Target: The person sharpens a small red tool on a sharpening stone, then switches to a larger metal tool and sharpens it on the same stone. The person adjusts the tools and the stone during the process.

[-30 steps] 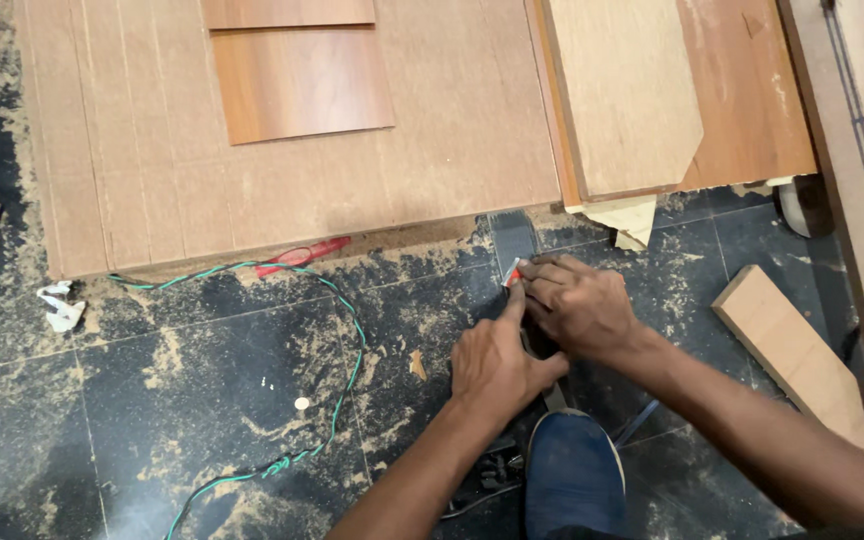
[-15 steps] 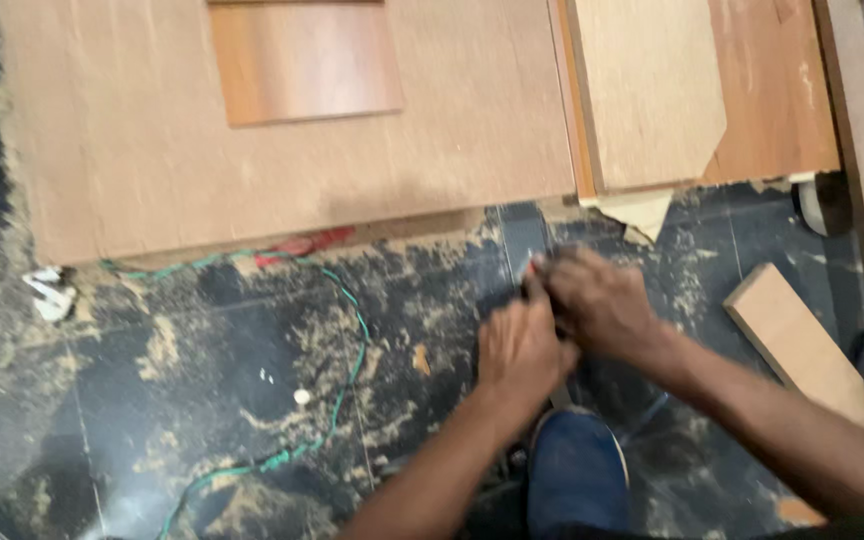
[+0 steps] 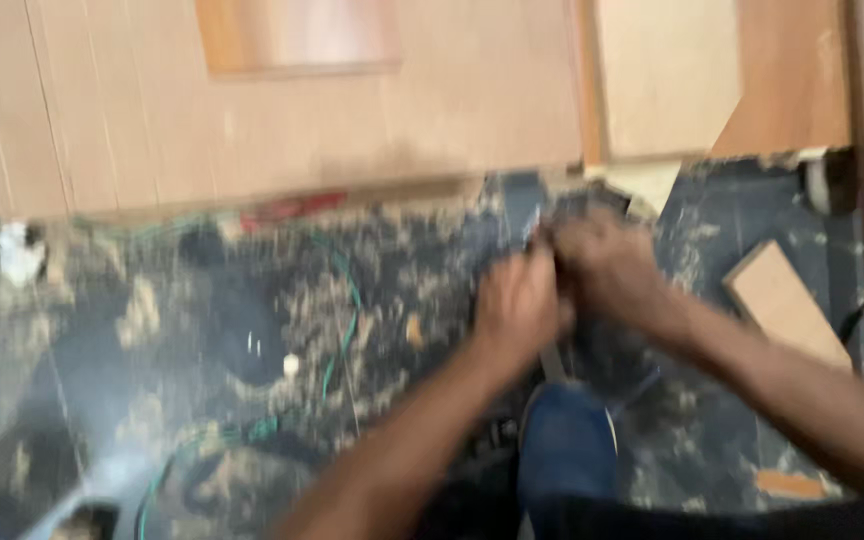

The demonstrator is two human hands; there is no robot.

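My left hand (image 3: 514, 305) and right hand (image 3: 602, 268) are pressed together low over the dusty dark floor (image 3: 202, 330), fingers curled in tight at one spot, but the blur hides whether they pinch anything. A green wire (image 3: 340, 330) lies on the floor well to their left. Just beyond my fingertips runs the edge of a plywood sheet (image 3: 352, 130), and a small wooden offcut (image 3: 787, 305) lies to the right.

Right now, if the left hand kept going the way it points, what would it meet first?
Blurred, but the left hand points up-frame: beyond the sawdusty floor, probably the big board's near edge.
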